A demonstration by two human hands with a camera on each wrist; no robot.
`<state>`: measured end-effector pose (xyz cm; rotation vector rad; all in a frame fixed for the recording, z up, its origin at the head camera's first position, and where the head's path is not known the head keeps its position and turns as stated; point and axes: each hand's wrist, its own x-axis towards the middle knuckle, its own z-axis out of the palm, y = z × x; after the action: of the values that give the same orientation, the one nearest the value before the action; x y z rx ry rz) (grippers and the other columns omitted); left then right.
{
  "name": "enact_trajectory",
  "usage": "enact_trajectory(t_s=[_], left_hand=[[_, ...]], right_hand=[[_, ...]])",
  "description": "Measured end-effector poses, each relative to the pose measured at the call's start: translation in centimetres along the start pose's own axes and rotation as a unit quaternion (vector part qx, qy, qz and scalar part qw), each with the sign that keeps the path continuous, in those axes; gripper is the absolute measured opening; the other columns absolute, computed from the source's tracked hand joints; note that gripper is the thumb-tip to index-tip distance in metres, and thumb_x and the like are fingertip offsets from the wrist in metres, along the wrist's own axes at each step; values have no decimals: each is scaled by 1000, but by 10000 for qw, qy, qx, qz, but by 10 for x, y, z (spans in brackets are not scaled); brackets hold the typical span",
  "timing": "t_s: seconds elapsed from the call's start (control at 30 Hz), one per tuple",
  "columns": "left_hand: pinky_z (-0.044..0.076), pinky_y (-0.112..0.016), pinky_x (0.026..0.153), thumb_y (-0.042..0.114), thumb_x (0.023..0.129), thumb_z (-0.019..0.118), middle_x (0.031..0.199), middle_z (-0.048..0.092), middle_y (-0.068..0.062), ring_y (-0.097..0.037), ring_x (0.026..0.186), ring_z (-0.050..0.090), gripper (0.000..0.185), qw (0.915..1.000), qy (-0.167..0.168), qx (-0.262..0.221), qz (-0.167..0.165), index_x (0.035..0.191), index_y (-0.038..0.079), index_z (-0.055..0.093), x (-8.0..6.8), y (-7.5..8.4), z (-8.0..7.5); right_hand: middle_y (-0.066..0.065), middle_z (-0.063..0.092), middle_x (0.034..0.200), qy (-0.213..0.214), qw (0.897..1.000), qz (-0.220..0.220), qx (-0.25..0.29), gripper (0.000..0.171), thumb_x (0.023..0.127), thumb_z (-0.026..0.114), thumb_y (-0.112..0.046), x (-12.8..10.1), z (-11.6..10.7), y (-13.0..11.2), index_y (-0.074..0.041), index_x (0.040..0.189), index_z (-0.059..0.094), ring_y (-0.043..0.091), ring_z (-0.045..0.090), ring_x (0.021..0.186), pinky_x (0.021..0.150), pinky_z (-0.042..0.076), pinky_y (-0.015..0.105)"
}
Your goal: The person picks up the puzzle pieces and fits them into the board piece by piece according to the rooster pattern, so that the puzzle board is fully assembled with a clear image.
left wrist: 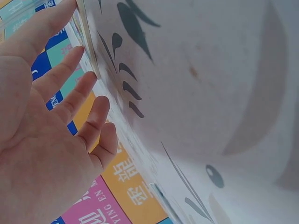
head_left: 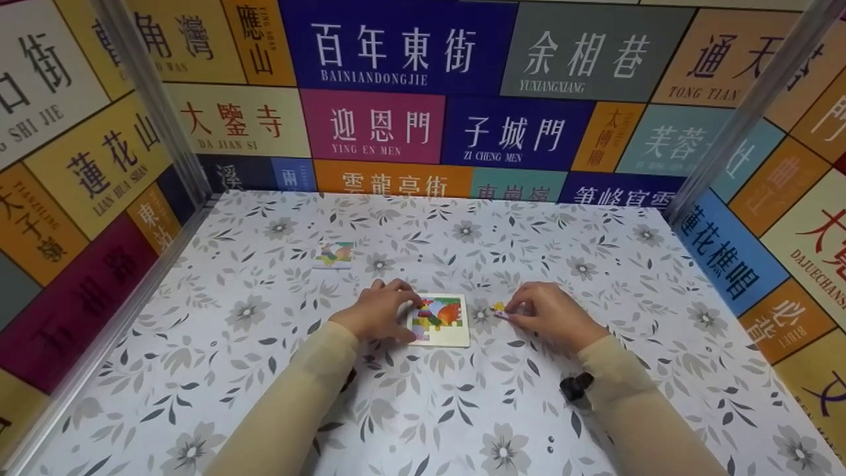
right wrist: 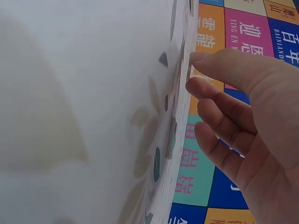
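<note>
While the left hand (head_left: 378, 309) rests its fingers on the left edge of the puzzle board (head_left: 441, 320), the head view shows the right hand (head_left: 545, 312) just right of that board, pinching a small puzzle piece (head_left: 499, 308) low over the flowered tabletop (head_left: 462, 410). The board lies flat between the two hands, partly filled with coloured pieces. A second small card (head_left: 334, 254) lies well beyond the left hand, nearer the back wall. From the left wrist, the left hand (left wrist: 44, 135) shows fingers stretched and relaxed, their tips meeting the board's edge (left wrist: 88, 42); the tabletop (left wrist: 210, 93) fills the rest. From the right wrist, the right hand (right wrist: 243, 116) has thumb and forefinger drawn together at the tabletop (right wrist: 70, 116), with a thin piece (right wrist: 188, 71) nipped between them.
</note>
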<state>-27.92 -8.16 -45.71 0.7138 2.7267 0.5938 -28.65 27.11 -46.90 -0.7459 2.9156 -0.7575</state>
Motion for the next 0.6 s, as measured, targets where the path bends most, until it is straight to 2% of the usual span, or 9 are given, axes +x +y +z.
enact_trajectory(t_s=[0.07, 0.27, 0.6], left_hand=[[37, -57, 110, 33, 84, 86, 150, 51, -7, -38, 130, 44, 56, 9999, 19, 54, 112, 134, 20, 67, 1, -1, 0], [36, -55, 111, 35, 83, 86, 149, 51, -5, -36, 131, 44, 56, 10000, -41, 43, 16, 134, 24, 67, 4, -1, -1], [36, -54, 111, 36, 82, 87, 149, 50, -4, -34, 131, 44, 57, 9999, -75, 35, -100, 135, 24, 67, 6, -4, 3]], right_hand=[[-4, 73, 97, 1, 10000, -34, 7, 11, 89, 80, -17, 0, 1, -3, -18, 100, 82, 15, 59, 79, 72, 49, 30], [-6, 72, 98, -5, 9996, -288, 29, 10, 89, 81, -19, 2, 3, -16, -20, 99, 83, 13, 64, 90, 84, 53, 37], [-5, 72, 99, -58, 9976, -680, -106, 10, 89, 81, -20, 6, 13, -37, -18, 99, 82, 14, 64, 91, 85, 54, 38]])
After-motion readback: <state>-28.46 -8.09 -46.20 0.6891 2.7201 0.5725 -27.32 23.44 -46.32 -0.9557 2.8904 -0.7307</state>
